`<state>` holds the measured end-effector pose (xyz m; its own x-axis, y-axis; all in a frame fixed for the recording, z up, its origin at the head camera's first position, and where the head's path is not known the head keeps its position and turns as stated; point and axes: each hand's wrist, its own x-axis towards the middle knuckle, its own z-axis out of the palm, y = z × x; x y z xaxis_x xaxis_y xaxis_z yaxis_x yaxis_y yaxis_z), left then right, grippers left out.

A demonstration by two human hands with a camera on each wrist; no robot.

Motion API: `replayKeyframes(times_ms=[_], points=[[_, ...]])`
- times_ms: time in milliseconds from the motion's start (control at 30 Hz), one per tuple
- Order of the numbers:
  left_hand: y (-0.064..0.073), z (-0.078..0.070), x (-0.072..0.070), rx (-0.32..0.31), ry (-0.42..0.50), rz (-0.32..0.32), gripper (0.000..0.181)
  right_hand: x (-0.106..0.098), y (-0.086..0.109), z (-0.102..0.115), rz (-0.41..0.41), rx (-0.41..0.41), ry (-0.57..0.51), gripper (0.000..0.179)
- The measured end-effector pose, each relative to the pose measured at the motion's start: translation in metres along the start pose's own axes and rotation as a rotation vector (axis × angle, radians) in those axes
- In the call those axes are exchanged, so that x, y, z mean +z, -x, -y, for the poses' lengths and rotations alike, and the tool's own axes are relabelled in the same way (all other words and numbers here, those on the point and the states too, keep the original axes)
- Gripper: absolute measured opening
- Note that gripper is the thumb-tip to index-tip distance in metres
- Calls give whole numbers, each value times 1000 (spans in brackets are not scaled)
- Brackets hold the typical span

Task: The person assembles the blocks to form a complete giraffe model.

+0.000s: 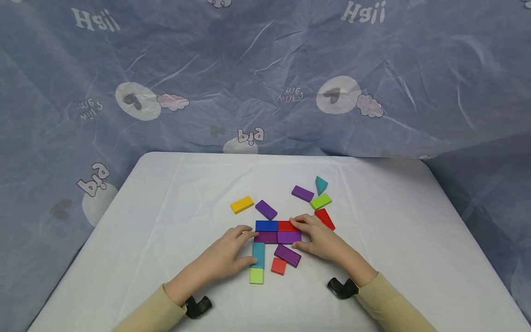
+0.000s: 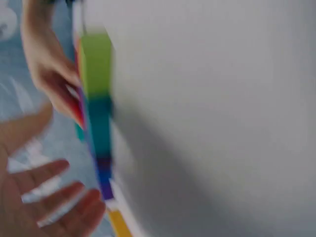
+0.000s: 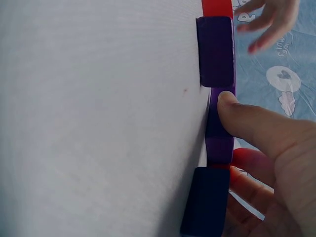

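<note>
Red rectangular block [image 1: 286, 226] and violet rectangular block [image 1: 289, 237], touching, on white table [image 1: 406, 230].
We see the right hand [image 1: 320, 236] gripping both; the left hand [image 1: 227, 252], fingers apart, is near the teal rectangular block [image 1: 258, 253].

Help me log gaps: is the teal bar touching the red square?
Apart. The head view shows a strip of white cloth between the teal bar and the red square.

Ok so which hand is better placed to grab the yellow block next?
Probably the left hand: it's nearer the yellow block and looks spread, gripping nothing. The right hand is farther off and seems to pinch a purple block and a red block together.
</note>
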<state>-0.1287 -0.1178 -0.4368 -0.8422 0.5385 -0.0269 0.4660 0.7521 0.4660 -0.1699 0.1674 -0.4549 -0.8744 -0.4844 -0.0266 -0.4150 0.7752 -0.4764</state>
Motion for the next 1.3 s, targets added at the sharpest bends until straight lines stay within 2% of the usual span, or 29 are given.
replayKeyframes(times_ms=[133, 267, 333, 533, 933, 1300], points=[[-12, 17, -1, -3, 66, 112, 88, 0, 1, 0, -3, -1, 2, 67], [-20, 23, 4, -7, 56, 201, 111, 1, 1, 0, -1, 3, 1, 67], [-21, 24, 6, -15, 39, 226, 118, 1, 1, 1, -4, 5, 6, 67], [-22, 24, 8, -5, 4, 220, 120, 1, 1, 4, -18, 3, 21, 67], [-17, 26, 10, 11, 14, 212, 119, 5, 2, 6, -8, -19, 52, 67], [-19, 28, 11, 21, 26, 196, 117, 7, 1, 6, -26, -9, 48, 67]])
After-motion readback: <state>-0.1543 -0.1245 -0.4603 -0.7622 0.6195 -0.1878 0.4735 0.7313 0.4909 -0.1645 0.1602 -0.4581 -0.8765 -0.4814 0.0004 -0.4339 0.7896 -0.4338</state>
